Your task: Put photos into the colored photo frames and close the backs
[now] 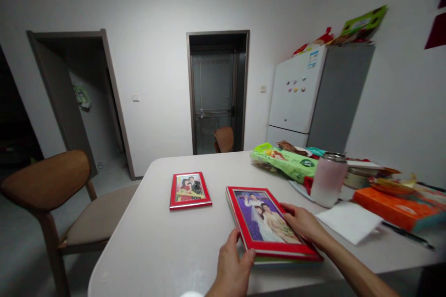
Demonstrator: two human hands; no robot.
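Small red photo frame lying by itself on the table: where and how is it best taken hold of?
Probably by spanning the small photo frame across its left and right edges, coming from the near side: it lies flat and face up, so its thin edges offer the grip, and nothing touches them or blocks the way.

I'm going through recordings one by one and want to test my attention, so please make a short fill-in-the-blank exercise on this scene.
1. The left hand and right hand are at the edges of the larger picture frame, whose border is coloured ____.
2. As the person sees it, the smaller picture frame lies on the table to the ____ of the larger one.
3. The box is mostly coloured ____.

Missing words: red; left; orange.
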